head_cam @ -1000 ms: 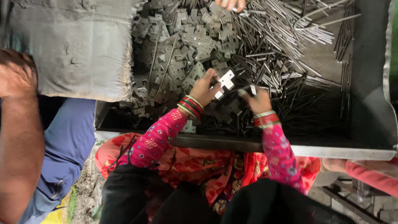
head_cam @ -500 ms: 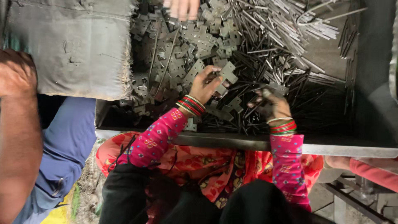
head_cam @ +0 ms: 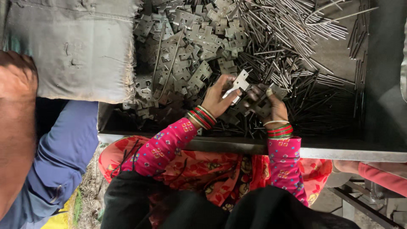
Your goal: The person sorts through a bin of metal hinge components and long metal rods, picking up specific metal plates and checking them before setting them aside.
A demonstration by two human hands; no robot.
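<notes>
Hands at a steel tray (head_cam: pixel 254 146), seen from above; all places are given from the tray's front rim.

**Step in hand (a judgement):** a single stamped piece has been lifted out of the stock and is being brought between the two hands, so this reads as picking and pairing parts rather than setting anything down.

**Left hand** (head_cam: pixel 216 99): just beyond the rim, left of its middle. Thumb and fingertips are drawn together and pinched on a bright plate (head_cam: pixel 239 81), which is held clear above the dark pieces under it.

**Right hand** (head_cam: pixel 275 109): just beyond the rim, beside the left hand. Its fingers (head_cam: pixel 257 91) are curled down among the dark plates and reach toward the bright plate's edge. Whether they grip a piece of their own cannot be told (one fingertip bears a pale covering).

**Stock:** a heap of plates (head_cam: pixel 190 46) farther from the rim, to the left, and thin rods (head_cam: pixel 296 38) farther still, to the right.

**What the next move calls for (a judgement):** a steady pinch by the left hand, and fine alignment of the right fingertips with the small plate, since loose pieces crowd underneath.

**Beside the tray:** a grey sack (head_cam: pixel 72 46) lies over its left end, and another person's blue sleeve (head_cam: pixel 63 152) is on the near side of the rim.
</notes>
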